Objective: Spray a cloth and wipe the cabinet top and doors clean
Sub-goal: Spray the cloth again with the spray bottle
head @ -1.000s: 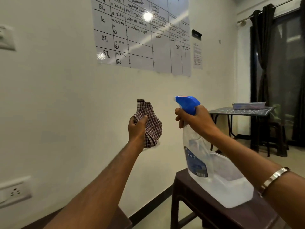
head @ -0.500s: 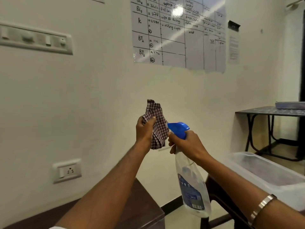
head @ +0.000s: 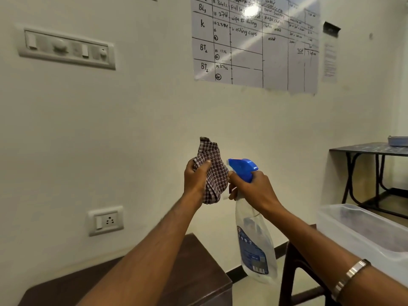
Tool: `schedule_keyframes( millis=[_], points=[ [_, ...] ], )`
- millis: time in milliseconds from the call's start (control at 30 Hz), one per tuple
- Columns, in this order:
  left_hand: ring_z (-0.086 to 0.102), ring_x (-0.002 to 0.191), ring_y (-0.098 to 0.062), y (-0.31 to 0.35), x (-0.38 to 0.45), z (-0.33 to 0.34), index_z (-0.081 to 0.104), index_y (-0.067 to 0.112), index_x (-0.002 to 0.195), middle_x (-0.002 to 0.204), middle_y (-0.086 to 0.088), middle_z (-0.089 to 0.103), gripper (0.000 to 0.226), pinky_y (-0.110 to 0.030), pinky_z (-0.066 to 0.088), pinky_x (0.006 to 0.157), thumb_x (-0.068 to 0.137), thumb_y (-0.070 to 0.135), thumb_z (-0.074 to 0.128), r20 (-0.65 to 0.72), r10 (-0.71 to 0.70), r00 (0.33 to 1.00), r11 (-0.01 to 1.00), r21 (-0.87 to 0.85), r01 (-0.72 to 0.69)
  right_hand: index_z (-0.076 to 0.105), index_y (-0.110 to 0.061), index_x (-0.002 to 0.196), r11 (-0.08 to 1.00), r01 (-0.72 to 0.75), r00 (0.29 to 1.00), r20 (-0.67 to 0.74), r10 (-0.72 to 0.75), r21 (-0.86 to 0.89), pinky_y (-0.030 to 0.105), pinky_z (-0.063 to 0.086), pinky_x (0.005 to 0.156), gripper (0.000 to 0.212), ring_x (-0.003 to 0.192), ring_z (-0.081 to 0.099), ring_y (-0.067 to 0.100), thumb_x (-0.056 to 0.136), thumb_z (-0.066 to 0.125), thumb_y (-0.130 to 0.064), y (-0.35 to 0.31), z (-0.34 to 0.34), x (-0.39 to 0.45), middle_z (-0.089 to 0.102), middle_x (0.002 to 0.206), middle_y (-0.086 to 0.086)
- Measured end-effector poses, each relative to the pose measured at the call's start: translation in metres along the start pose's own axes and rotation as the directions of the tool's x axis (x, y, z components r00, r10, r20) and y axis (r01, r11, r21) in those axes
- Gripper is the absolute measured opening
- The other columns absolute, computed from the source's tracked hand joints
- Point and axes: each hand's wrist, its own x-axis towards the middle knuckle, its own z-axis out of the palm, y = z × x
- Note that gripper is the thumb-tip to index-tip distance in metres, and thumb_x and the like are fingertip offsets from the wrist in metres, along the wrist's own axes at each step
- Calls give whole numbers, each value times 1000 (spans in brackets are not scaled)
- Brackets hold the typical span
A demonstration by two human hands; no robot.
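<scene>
Checked cloth (head: 212,173): bunched, clenched in the left hand (head: 196,180), raised before the wall. Spray bottle (head: 254,239): just right of that hand, gripped at the neck by the closed right hand (head: 251,191), fingers on the trigger, blue nozzle (head: 241,165) almost touching the cloth. Dark cabinet top (head: 198,272): below both hands. Clear plastic tub (head: 364,230): right of the right hand.

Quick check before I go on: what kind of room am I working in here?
Probably a staff or utility room in a workplace: a hand-ruled white wall chart lists chores like "washing cups", a grey metal-legged side table stands right, and a dark brown wooden cabinet sits below.
</scene>
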Motion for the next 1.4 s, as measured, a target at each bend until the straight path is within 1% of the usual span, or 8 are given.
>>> schedule_keyframes(
  millis=[100, 267, 467, 633, 833, 1000, 1233, 1400],
  points=[
    [69, 93, -27, -3, -1, -3, 59, 21, 114, 106, -6, 69, 26, -46, 59, 82, 89, 25, 63, 2, -10, 1000, 1000, 15, 10, 62, -10, 84, 1000, 13, 1000, -14, -13, 11, 29, 59, 62, 31, 57, 69, 18, 88, 60, -41, -3, 1, 2, 70, 65, 5],
    [70, 92, -26, -6, -1, -4, 60, 25, 107, 104, -5, 69, 18, -45, 60, 80, 89, 26, 63, 8, -8, 1000, 1000, 28, 8, 63, -8, 81, 1000, 22, 1000, 20, -22, -12, 28, 58, 63, 35, 57, 68, 17, 89, 58, -42, -6, 1, 3, 70, 62, 5],
    [70, 91, -25, -5, 3, -4, 61, 27, 102, 102, -3, 70, 14, -40, 60, 77, 88, 27, 65, -5, -14, 1000, 1000, 18, 14, 62, -15, 84, 1000, 20, 999, 25, -20, -20, 29, 58, 66, 28, 58, 69, 17, 88, 60, -43, -1, -6, -4, 73, 70, 4],
    [70, 91, -25, -1, 4, -2, 62, 29, 96, 101, -3, 70, 10, -41, 60, 78, 88, 25, 64, -8, -16, 1000, 1000, 2, 16, 63, -11, 89, 1000, 4, 998, 60, -3, -17, 20, 55, 59, 26, 57, 69, 16, 89, 60, -37, 5, -10, -16, 71, 71, 2],
    [70, 91, -27, 5, 2, 4, 63, 27, 96, 102, -4, 71, 9, -44, 60, 80, 88, 23, 64, 6, -4, 1000, 1000, -23, 4, 63, -7, 88, 999, -34, 994, 102, 38, -40, 26, 57, 62, 25, 59, 69, 20, 91, 61, -32, 13, -11, -24, 70, 71, 9],
    [70, 93, -27, 7, 0, 8, 63, 27, 99, 104, -5, 71, 11, -47, 59, 82, 88, 24, 65, 17, -14, 1000, 1000, -17, 14, 63, -8, 91, 998, -30, 998, 53, 32, -48, 26, 57, 63, 26, 58, 69, 18, 90, 62, -33, 9, -17, -20, 72, 73, 5],
    [68, 94, -26, 9, -3, 23, 61, 26, 103, 105, -5, 69, 14, -43, 59, 81, 89, 26, 63, 34, -8, 999, 1000, 2, 8, 64, -3, 97, 998, -37, 998, -38, 39, 54, 35, 59, 68, 29, 64, 70, 28, 91, 61, -31, -10, -38, -4, 72, 81, 13],
    [68, 90, -23, 14, -7, 52, 60, 27, 99, 100, -2, 69, 10, -34, 58, 71, 89, 25, 63, 71, 4, 997, 1000, -21, -2, 63, -2, 98, 995, -17, 995, -92, 27, 101, 39, 59, 70, 28, 62, 69, 24, 90, 62, -30, -29, -72, 17, 70, 78, 13]
  ],
)
